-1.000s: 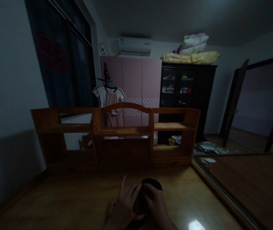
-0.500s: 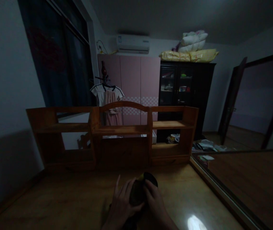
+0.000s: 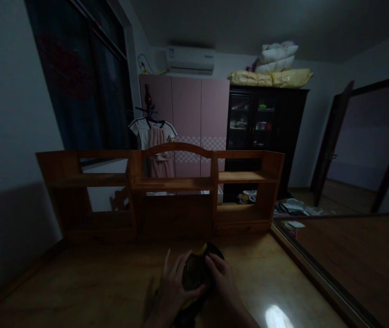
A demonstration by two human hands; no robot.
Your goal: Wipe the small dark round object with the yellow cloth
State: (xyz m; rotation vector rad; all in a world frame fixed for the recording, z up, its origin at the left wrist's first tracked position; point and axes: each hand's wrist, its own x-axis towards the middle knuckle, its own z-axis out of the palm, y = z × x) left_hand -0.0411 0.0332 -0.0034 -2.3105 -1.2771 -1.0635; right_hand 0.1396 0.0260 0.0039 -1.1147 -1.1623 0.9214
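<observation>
Your left hand [image 3: 172, 284] is clamped on the left side of a dark object [image 3: 194, 272], its fingers [image 3: 181, 264] bent over the rim and its thumb lying across the lower part, toward you. The outermost finger of that hand stands up, apart from the others and clear of the object. Your right hand [image 3: 224, 275] has its thumb and forefinger close together, pinching the edge at the right, near the far end; you cannot tell how the rest of its fingers sit, as they are hidden or too dark.

You have the object between both hands, low in the middle of the view, over the near part of the pale wooden bench [image 3: 112, 282]. Whether its underside touches the wood cannot be made out. Its long axis slants, the near end toward your lower left and the far end away from you and to the right. A rounded, hollow-looking face turns up toward you between the hands, with a strip of yellow [image 3: 204, 248] at its far edge and a black part [image 3: 216, 249] beyond. The far end points toward the wooden shelf unit [image 3: 177, 184], well apart from it.
</observation>
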